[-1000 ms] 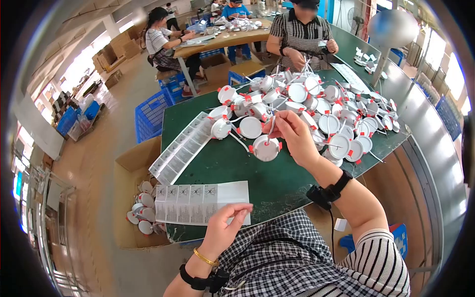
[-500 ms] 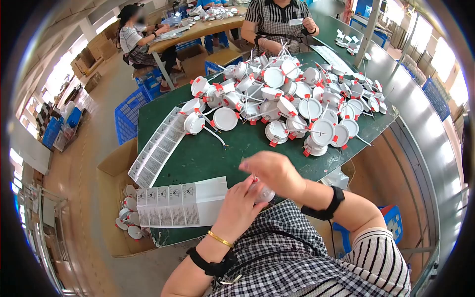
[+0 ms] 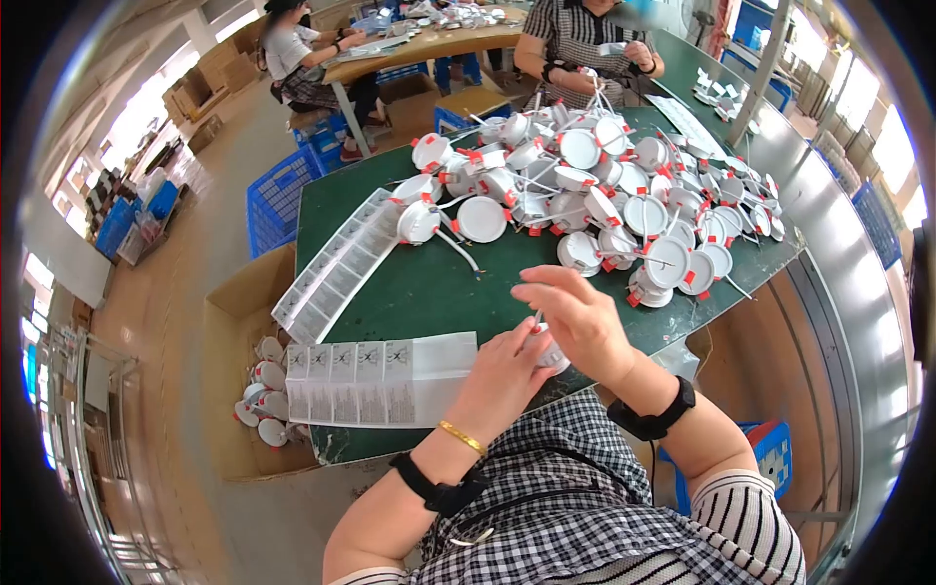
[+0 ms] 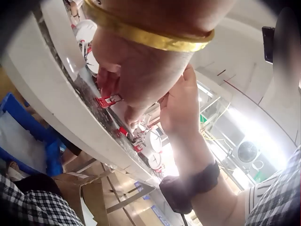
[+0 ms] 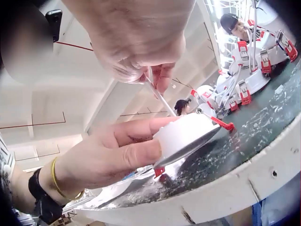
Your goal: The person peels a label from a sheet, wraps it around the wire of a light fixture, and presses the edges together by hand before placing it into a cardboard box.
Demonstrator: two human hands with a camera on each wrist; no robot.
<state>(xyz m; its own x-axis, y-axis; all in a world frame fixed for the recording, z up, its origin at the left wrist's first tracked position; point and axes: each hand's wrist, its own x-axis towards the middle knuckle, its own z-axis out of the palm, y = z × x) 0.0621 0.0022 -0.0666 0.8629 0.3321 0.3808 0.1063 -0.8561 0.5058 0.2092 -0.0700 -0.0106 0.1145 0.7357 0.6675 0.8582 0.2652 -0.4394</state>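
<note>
Green worktop (image 3: 429, 302) is stretching under a pile of round white lamps (image 3: 600, 205). On the person's side of the pile, the left hand (image 3: 502, 378) is holding one white lamp (image 5: 183, 136), its fingers clasping the side; the right hand (image 3: 585, 327) is pinching that lamp's cable (image 5: 162, 100) in its fingers. Left of the pile, a printed strip (image 3: 336, 265) is lying flat.

Factory workshop: worktables (image 3: 409, 302), fixture heap (image 3: 602, 206)
</note>
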